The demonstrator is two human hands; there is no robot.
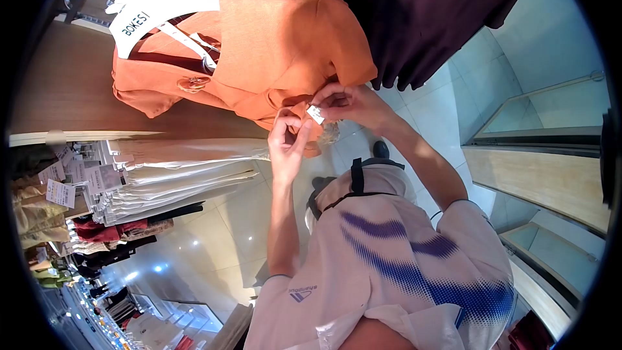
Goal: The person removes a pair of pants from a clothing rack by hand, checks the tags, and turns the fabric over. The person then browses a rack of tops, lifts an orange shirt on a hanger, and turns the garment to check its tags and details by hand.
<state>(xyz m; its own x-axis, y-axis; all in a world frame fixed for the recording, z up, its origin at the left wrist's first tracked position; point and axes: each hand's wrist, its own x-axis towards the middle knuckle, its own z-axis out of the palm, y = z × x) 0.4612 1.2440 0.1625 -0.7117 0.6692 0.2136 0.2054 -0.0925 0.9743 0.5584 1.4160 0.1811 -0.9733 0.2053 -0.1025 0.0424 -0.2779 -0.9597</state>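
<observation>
An orange garment [278, 45] hangs on a white hanger [152, 16] marked BOKESI, with a gold-coloured ornament [194, 84] on its front. At its lower edge, my left hand [287, 139] is closed in a pinch on the orange fabric. Close beside it my right hand [350, 105] is also closed, its thumb and fingers on a small white label [315, 114] that lies against the fabric. The print on the label is too small to read.
Dark purple garments [427, 19] hang to the right of the orange one. On the left, white trousers [181, 175] hang in a row near paper price tags [60, 193]. A wood-edged glass display unit [538, 181] stands at the right, above the tiled floor [227, 249].
</observation>
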